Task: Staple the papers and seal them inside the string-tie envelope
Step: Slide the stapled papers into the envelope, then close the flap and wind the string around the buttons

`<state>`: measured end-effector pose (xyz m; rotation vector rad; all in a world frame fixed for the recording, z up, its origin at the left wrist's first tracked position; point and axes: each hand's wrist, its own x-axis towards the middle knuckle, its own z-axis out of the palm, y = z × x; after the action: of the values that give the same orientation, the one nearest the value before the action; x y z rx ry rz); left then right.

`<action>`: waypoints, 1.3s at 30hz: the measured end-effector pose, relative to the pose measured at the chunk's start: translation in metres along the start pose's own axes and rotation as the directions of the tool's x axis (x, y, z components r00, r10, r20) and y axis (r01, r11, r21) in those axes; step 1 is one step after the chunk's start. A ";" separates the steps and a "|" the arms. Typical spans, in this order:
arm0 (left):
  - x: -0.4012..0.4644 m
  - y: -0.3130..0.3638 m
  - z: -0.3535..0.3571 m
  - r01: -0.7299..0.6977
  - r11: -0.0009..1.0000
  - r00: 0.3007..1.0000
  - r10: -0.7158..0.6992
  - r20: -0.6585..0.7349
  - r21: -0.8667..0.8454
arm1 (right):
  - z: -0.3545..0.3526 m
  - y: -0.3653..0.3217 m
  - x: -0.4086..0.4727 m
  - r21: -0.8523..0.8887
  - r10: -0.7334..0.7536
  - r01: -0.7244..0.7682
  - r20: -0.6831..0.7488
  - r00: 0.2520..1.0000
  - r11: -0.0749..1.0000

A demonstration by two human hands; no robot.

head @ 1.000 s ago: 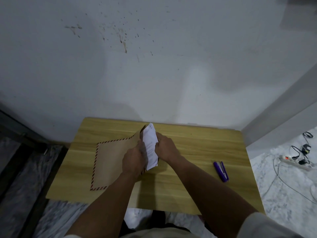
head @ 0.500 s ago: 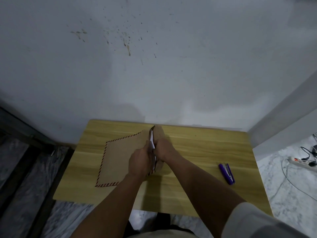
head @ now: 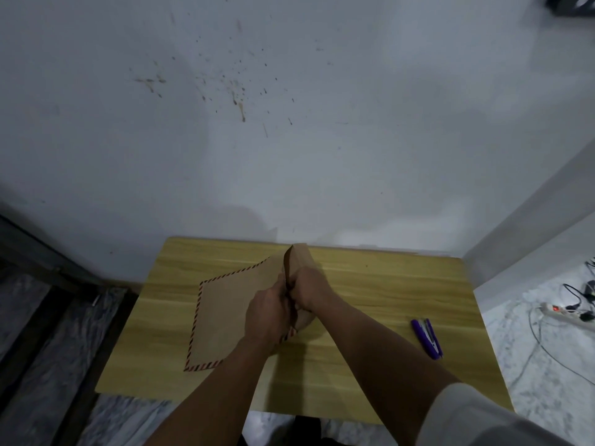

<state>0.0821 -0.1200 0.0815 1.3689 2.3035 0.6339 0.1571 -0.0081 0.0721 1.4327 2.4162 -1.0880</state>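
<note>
A brown envelope [head: 225,313] with a red-and-dark striped border lies on the wooden table [head: 370,294], its open end raised at the right. My left hand [head: 267,317] grips the envelope's mouth edge. My right hand [head: 309,289] presses against the raised flap [head: 301,257] right beside the left hand, fingers tucked into the opening. The white papers are hidden from sight, inside the envelope or behind my hands. A purple stapler [head: 426,338] lies on the table to the right, apart from both hands.
The table stands against a stained white wall [head: 289,123]. A white power strip [head: 566,317] with cables lies on the marble floor at the right. A dark frame runs along the floor at the left.
The white papers, sticking out of the envelope a second ago, have slid in and out of sight. My hands have closed together at the envelope's mouth.
</note>
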 end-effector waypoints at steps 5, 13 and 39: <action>0.005 -0.012 0.004 0.013 0.999 1.000 -0.013 0.005 0.045 | -0.012 0.002 -0.005 -0.112 -0.044 0.029 -0.134 0.990 0.993; 0.017 -0.013 0.001 0.116 0.980 0.987 -0.131 -0.090 -0.159 | -0.020 0.007 -0.002 0.130 0.105 -0.096 -0.068 0.992 0.987; 0.121 -0.127 -0.164 -0.132 0.985 0.984 0.117 -0.132 -0.109 | -0.071 -0.081 0.016 -0.226 -0.241 0.210 -0.122 0.963 0.951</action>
<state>-0.1508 -0.0958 0.1343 1.4643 2.2475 0.9043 0.1003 0.0252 0.1585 1.2328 2.7592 -0.7554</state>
